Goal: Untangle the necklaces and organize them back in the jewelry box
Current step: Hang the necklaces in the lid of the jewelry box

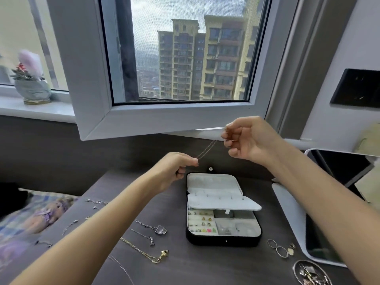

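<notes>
As left hand (174,168) and right hand (246,138) pinched a thin gold chain (206,149) taut between their fingers (193,161), slack seemed wiser.

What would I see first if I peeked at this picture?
Two hands, the left hand and the right hand, stretch a thin chain in the air, above an open jewelry box on the dark table. Left of the box lies a gold necklace among others. Behind, a big window shows tall buildings.
</notes>
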The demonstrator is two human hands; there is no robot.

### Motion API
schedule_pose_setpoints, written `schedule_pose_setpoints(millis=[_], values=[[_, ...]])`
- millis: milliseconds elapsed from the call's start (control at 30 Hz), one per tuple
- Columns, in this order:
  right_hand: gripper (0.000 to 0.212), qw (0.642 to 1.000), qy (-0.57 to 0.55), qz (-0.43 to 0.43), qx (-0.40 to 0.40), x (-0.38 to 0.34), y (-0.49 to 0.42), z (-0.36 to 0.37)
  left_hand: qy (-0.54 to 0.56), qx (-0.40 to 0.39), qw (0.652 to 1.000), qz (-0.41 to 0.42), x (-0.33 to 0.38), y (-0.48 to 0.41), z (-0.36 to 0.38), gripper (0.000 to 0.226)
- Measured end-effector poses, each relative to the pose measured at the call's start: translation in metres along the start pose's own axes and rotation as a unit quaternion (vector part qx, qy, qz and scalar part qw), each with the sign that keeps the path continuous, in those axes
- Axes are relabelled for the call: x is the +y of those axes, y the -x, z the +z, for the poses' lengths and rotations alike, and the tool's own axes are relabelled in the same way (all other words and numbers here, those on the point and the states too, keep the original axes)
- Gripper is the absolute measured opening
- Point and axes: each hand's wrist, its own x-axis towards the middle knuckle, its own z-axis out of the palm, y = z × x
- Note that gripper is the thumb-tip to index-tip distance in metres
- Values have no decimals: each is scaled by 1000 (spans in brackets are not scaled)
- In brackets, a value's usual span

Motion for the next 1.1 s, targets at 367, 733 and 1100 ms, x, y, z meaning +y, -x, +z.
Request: schedule_pose_setpoints(millis=[367,733,1100], values=[[12,998,-41,18,41,17,-4,-17,-38,-1,995,93,9,17,-20,14],[28,991,128,41,-6,34,-4,-33,-82,111,982,132,15,12,-20,14],[28,978,209,-2,-14,61,1,-23,-201,141,934,258,29,10,-13,23]])
